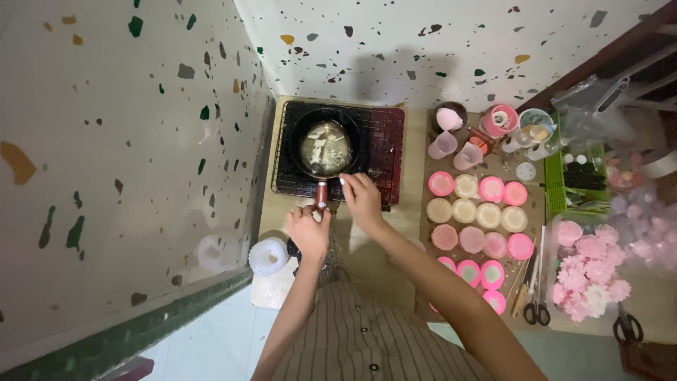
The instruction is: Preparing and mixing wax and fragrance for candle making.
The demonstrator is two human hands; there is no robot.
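Note:
A small dark pan (326,147) with pale chunks in it sits on a wire rack over a black stove (384,144). Its red handle (321,194) points toward me. My left hand (308,229) is closed around the end of that handle. My right hand (362,196) rests just right of the handle at the stove's front edge, fingers curled; what it holds, if anything, is hidden.
Round pink and cream moulds (479,212) lie in rows on a brown mat to the right. Pink cups (451,144), scissors (537,310) and a clear tub of pink flower shapes (589,271) stand further right. A white lacy roll (268,255) sits left of my arm. Speckled walls enclose the left and back.

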